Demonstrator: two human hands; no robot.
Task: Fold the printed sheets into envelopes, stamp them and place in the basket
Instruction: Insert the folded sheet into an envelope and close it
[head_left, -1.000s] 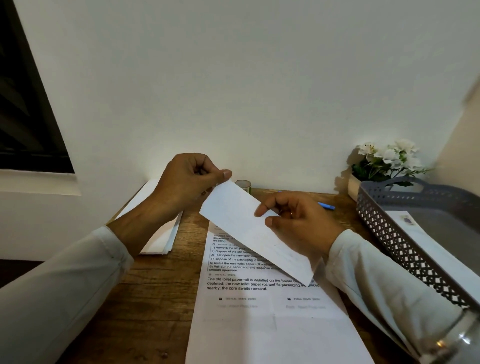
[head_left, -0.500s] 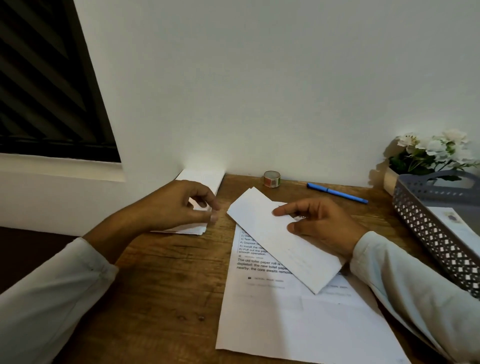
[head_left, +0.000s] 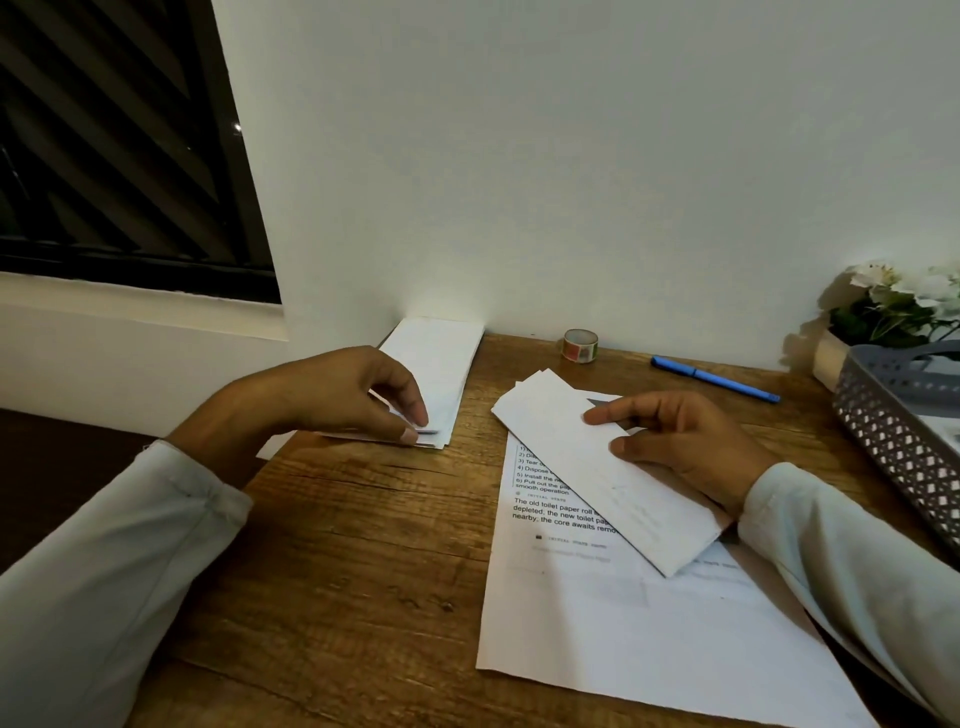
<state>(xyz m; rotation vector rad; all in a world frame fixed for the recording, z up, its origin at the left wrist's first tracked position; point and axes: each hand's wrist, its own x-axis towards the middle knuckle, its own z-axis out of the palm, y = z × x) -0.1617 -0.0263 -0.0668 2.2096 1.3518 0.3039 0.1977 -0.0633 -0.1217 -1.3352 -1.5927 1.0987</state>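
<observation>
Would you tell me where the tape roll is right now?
In the head view, the tape roll stands on the desk near the back wall, between the envelope stack on its left and the blue pen.

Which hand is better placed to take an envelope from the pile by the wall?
Left: the left hand pinches the near edge of the pile, while the right hand rests on the folded sheet.
</observation>
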